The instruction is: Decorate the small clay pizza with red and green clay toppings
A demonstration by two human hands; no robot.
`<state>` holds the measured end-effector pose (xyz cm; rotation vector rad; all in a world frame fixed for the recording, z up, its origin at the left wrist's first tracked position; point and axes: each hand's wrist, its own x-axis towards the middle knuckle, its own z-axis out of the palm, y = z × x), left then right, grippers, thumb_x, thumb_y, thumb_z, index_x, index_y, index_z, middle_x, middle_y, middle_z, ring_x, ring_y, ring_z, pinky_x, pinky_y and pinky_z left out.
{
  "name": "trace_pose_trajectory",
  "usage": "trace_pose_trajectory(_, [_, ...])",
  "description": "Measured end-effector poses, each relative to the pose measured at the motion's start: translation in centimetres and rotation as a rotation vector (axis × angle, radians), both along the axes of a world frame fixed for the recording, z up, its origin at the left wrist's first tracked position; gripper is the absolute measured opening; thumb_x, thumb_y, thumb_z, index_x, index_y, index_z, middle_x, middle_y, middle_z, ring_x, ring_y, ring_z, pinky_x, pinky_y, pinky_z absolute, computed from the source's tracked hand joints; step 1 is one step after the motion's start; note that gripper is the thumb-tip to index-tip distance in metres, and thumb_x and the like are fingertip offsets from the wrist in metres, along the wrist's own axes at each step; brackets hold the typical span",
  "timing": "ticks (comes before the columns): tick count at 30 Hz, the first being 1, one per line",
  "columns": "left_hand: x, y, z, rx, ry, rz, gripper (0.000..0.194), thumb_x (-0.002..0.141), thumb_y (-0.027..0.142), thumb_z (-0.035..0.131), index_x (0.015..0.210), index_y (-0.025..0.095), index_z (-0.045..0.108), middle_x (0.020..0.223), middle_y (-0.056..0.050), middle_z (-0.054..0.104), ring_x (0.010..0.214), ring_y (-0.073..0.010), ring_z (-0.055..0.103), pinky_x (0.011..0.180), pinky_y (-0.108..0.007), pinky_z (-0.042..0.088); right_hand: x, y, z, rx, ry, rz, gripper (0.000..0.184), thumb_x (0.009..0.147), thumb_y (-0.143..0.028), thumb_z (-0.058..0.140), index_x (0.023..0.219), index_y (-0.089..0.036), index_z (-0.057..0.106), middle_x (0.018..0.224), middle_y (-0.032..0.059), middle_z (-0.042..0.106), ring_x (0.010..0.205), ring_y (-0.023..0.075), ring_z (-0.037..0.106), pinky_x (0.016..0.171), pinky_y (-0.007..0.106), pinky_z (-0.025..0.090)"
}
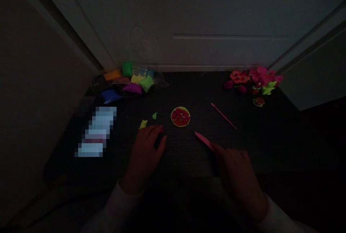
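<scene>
My right hand (238,171) is closed around the handle of a pink plastic clay knife (204,140), its blade pointing up and left just above or on the dark table (183,157). On the left, my left hand (146,152) rests on the tabletop with the thumb held apart from the fingers. A small red piece of clay (161,131) peeks out at its index fingertip; the rest is hidden. Beyond that hand lie a yellow clay scrap (143,124) and a green clay scrap (155,115). Between and beyond both hands sits a round clay pizza shape (180,117) with a yellow rim and red and green bits.
A thin pink stick tool (223,115) lies at the right. Colourful clay packets (132,88) are heaped at the back left, with a lit, blurred screen (96,132) nearer. Finished-looking clay pieces (261,78) cluster at the back right. A white panelled door (189,20) rises behind the table.
</scene>
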<state>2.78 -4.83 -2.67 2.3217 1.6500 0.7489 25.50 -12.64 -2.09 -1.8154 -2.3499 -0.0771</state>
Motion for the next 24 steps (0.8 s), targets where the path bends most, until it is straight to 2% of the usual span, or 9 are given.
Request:
trace_pose_trajectory(4, [-0.08,-0.05,0.01,0.005,-0.003,-0.016,0.026,0.079,0.024,0.05,0.102,0.013,0.055,0.099,-0.01,0.059,0.094,-0.0215,0.051,0.084,-0.039,0.044,-0.44,0.21,-0.18,-0.004,0.006,-0.039,0.026,0.083,-0.011,0.036,0.103,-0.013,0.053,0.066,0.0021,0.054,0.061,0.0159,0.047,0.061,0.031,0.029])
trace_pose_trajectory(14, [-0.11,-0.12,-0.14,-0.008,0.003,-0.007,0.026,0.079,0.025,0.05,0.103,0.015,0.054,0.101,-0.009,0.059,0.095,-0.0212,0.051,0.085,-0.04,0.043,-0.43,0.02,0.12,-0.069,-0.045,0.021,0.038,0.078,-0.009,0.045,0.115,-0.018,0.049,0.07,0.001,0.056,0.066,0.0161,0.047,0.065,0.032,0.03])
trace_pose_trajectory(19, [-0.04,-0.05,-0.11,-0.01,-0.005,-0.008,0.025,0.079,0.024,0.049,0.102,0.015,0.054,0.1,-0.009,0.059,0.095,-0.0215,0.052,0.085,-0.041,0.043,-0.34,0.19,0.39,-0.092,-0.07,-0.036,0.038,0.079,-0.01,0.044,0.117,-0.018,0.048,0.07,0.001,0.057,0.065,0.0161,0.047,0.062,0.031,0.029])
trace_pose_trajectory(24, [-0.01,-0.07,-0.07,-0.01,-0.005,-0.006,0.025,0.079,0.024,0.05,0.102,0.015,0.054,0.1,-0.009,0.059,0.095,-0.0218,0.052,0.085,-0.042,0.043,-0.38,0.17,0.55,-0.121,-0.057,0.0,0.041,0.078,-0.009,0.045,0.118,-0.021,0.046,0.071,0.0001,0.058,0.066,0.016,0.048,0.063,0.032,0.029])
